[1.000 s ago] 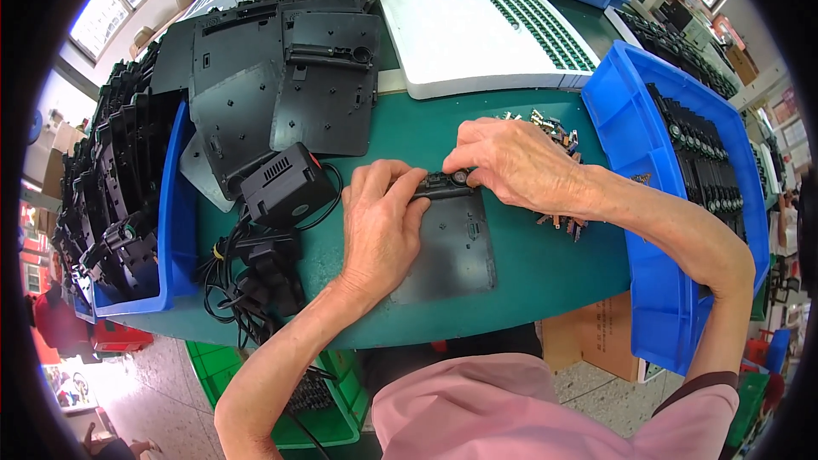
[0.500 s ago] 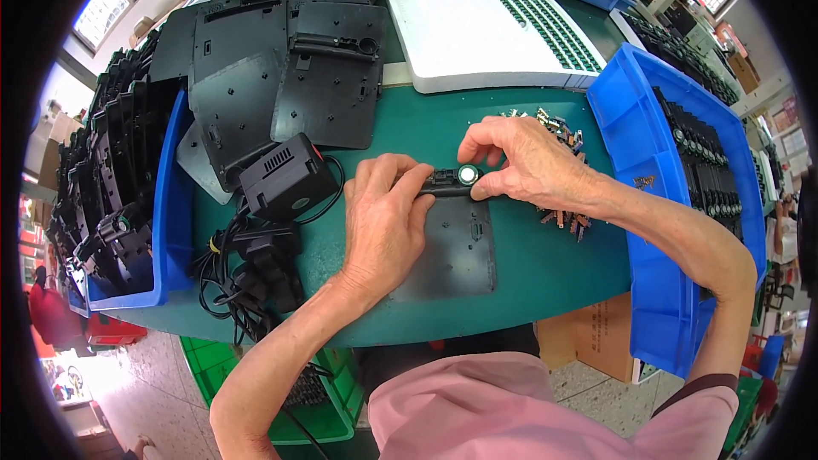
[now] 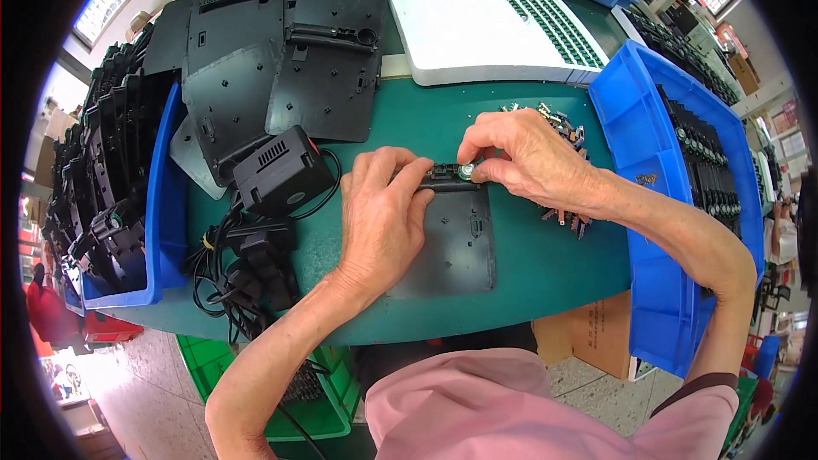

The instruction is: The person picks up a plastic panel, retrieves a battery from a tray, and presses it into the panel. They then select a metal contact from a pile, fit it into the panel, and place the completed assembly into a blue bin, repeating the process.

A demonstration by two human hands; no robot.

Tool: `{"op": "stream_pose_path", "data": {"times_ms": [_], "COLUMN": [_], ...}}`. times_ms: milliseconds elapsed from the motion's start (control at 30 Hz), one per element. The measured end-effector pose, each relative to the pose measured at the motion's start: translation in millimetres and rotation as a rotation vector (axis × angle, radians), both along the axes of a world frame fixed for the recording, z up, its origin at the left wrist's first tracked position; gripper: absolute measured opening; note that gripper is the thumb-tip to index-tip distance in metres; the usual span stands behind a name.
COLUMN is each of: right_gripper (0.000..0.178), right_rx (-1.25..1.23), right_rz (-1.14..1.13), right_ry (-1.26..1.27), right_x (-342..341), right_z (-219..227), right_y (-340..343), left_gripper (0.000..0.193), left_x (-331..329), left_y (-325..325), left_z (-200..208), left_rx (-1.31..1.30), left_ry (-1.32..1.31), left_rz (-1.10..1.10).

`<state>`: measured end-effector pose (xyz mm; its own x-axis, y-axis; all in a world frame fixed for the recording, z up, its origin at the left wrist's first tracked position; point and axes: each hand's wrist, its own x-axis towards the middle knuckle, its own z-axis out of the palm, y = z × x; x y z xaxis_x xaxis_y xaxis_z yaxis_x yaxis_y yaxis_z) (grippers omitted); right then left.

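Note:
A flat black plastic panel (image 3: 445, 243) lies on the green table, its thicker ridge on the far side. My left hand (image 3: 383, 204) is closed on the left end of that ridge and covers it. At the ridge's right end sits a small round part (image 3: 466, 171) with a shiny centre and pale green rim. My right hand (image 3: 528, 158) has thumb and forefinger closed around it, partly hiding it; whether it is seated or loose I cannot tell. Beside my right hand lies a pile of small metal-and-wire pieces (image 3: 569, 132), partly under the wrist.
Stacked black panels (image 3: 328, 77) stand far left, near a black power-tool-like box (image 3: 285, 172) with tangled cables (image 3: 226, 290). A blue bin (image 3: 166, 230) of black parts is at left, another blue bin (image 3: 618, 94) at right. Behind lies a white foam tray (image 3: 460, 25) holding rows of green pieces.
My right thumb and forefinger have come together on the round part, which showed fully between them before. My left hand keeps its hold on the panel. The view has shifted slightly.

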<state>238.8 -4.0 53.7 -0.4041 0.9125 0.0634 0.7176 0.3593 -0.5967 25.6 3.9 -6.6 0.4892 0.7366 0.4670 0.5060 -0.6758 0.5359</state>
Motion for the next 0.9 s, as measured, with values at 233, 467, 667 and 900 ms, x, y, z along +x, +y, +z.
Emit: {"op": "stream_pose_path", "data": {"times_ms": [233, 467, 667, 900], "right_gripper": [0.014, 0.016, 0.016, 0.017], "right_rx": [-0.266, 0.097, 0.070, 0.065], "right_rz": [-0.169, 0.122, 0.064, 0.006], "right_ry": [0.102, -0.099, 0.018, -0.047], "right_x": [-1, 4, 2, -4], "right_z": [9, -3, -1, 1], "right_y": [1, 4, 1, 0], "left_gripper": [0.029, 0.029, 0.029, 0.028], "left_x": [0, 0, 0, -1], "left_y": [-1, -1, 0, 0], "left_z": [1, 1, 1, 0], "left_rx": [-0.031, -0.021, -0.020, -0.010], "left_ry": [-0.003, 0.004, 0.004, 0.005], "left_rz": [0.006, 0.004, 0.000, 0.002]}}
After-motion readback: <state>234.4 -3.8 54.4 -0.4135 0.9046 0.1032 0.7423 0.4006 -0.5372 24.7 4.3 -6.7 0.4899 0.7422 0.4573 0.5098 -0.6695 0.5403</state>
